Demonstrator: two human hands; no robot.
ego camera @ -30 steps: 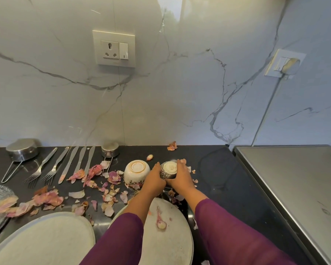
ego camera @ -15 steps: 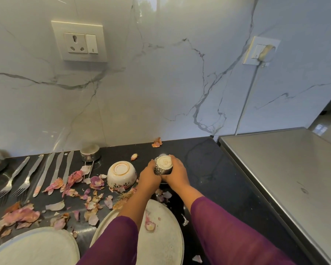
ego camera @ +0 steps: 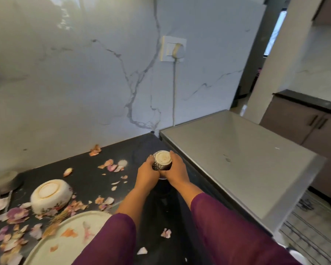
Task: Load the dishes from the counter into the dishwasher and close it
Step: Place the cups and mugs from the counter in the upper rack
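A small dark patterned cup point(ego camera: 161, 160) is held upside down, its pale base facing up, just above the black counter point(ego camera: 136, 148). My left hand point(ego camera: 148, 174) grips its left side and my right hand point(ego camera: 177, 172) grips its right side. A white floral bowl point(ego camera: 51, 196) lies upside down on the counter at the left. A pale plate point(ego camera: 69, 238) with petal scraps on it sits at the lower left. The dishwasher's steel top point(ego camera: 235, 159) is at the right, and part of a pulled-out rack point(ego camera: 311, 234) shows below it at the lower right.
Dried petals point(ego camera: 113, 166) are scattered over the counter. A small steel pan point(ego camera: 5, 181) sits at the far left edge. A plug and cord point(ego camera: 174, 52) hang on the marble wall. Brown cabinets point(ego camera: 302, 121) stand at the far right.
Both hands have lifted the cup off the counter and carried it to the right, toward the steel top. The view has swung right, so the cutlery and the left socket are out of sight.
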